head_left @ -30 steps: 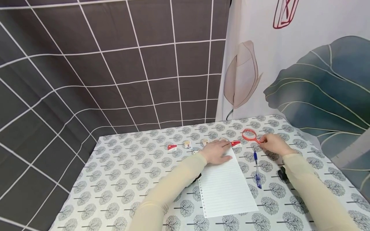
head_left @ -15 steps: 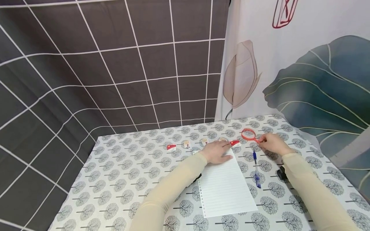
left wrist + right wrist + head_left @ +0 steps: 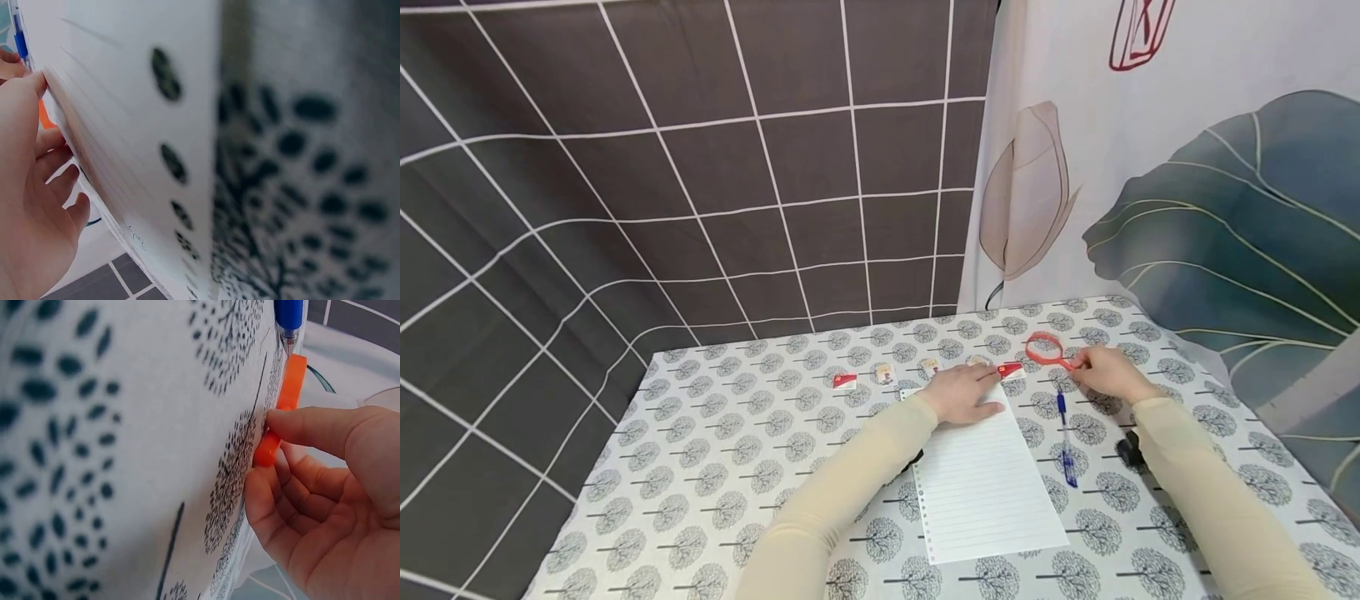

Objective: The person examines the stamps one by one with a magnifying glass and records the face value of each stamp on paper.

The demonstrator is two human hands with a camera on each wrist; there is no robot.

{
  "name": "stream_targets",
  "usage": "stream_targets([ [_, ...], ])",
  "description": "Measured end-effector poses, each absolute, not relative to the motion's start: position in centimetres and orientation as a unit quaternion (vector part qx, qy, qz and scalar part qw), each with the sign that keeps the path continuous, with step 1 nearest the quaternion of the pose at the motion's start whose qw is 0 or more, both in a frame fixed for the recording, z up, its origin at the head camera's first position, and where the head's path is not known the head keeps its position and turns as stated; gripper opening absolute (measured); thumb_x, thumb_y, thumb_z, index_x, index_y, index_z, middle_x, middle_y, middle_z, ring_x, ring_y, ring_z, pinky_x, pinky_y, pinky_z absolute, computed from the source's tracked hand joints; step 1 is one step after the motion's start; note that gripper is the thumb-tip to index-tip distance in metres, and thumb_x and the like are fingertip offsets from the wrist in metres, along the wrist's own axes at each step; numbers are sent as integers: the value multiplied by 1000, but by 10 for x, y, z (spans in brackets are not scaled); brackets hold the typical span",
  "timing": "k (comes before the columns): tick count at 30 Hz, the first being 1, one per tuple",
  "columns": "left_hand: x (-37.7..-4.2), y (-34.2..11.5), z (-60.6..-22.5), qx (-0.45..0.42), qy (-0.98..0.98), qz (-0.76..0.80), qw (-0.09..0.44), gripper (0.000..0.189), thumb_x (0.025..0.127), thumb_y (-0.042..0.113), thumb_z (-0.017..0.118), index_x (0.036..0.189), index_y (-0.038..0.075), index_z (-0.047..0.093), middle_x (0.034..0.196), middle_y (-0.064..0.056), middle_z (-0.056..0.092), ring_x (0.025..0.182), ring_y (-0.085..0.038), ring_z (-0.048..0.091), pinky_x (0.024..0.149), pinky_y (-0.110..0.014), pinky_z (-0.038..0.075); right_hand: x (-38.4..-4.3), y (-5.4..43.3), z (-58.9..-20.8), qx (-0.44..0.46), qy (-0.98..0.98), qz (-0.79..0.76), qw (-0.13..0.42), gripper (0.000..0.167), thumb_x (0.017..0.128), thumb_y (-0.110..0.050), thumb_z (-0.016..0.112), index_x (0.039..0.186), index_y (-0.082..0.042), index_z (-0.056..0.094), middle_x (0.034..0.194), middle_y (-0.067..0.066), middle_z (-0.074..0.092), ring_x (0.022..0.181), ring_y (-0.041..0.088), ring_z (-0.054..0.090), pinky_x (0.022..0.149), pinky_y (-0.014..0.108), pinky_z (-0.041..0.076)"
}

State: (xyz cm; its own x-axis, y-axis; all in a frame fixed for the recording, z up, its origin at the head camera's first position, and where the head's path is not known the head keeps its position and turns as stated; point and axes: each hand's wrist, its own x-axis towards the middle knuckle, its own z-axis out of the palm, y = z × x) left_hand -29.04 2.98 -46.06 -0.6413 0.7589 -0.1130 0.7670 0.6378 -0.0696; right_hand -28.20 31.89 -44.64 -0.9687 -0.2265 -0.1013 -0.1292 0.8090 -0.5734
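Note:
My left hand (image 3: 961, 395) rests palm down on the top end of a lined sheet of loose-leaf paper (image 3: 988, 492), its fingers reaching past the top edge. Punched holes run down the sheet's left side, seen close up in the left wrist view. To the right, my right hand (image 3: 1111, 371) pinches the handle of a red-orange magnifying glass (image 3: 1064, 363) between thumb and fingers. The round lens end points left and away from me, at the table surface. In the right wrist view the orange handle (image 3: 292, 381) shows between thumb and fingertips. A blue pen (image 3: 1062, 403) lies between the paper and my right forearm.
Small cards lie in a row behind the paper: a red-and-white card (image 3: 845, 382), a picture card (image 3: 885, 374), another picture card (image 3: 931, 368), and a second red-and-white card (image 3: 1011, 372) beside my left fingertips. Curtains stand behind the tree-patterned tablecloth (image 3: 730, 467).

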Motion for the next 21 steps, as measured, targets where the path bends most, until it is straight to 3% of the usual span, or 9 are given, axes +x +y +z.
stream_targets([
  [6, -290, 30, -461, 418, 906, -46, 41, 68, 105, 58, 35, 159, 16, 32, 164, 0, 30, 151, -16, 26, 122, -29, 23, -279, 318, -447, -88, 946, -303, 73, 17, 97, -4, 58, 102, 12, 60, 72, 7, 64, 62, 19, 59, 55, 31, 50],
  [16, -291, 30, -463, 414, 908, -42, 48, 69, 105, 59, 34, 160, 18, 30, 165, 1, 28, 151, -16, 25, 122, -30, 25, -274, 318, -437, -103, 946, -308, -2, 18, 94, -4, 58, 104, 10, 60, 77, 8, 60, 61, 17, 50, 51, 27, 45],
  [21, -291, 30, -463, 412, 909, -38, 52, 69, 105, 59, 33, 160, 18, 29, 165, 1, 27, 151, -17, 25, 122, -31, 25, -268, 311, -430, -111, 945, -309, -3, 20, 96, -4, 59, 109, 11, 59, 82, 9, 61, 60, 17, 49, 47, 26, 43],
])
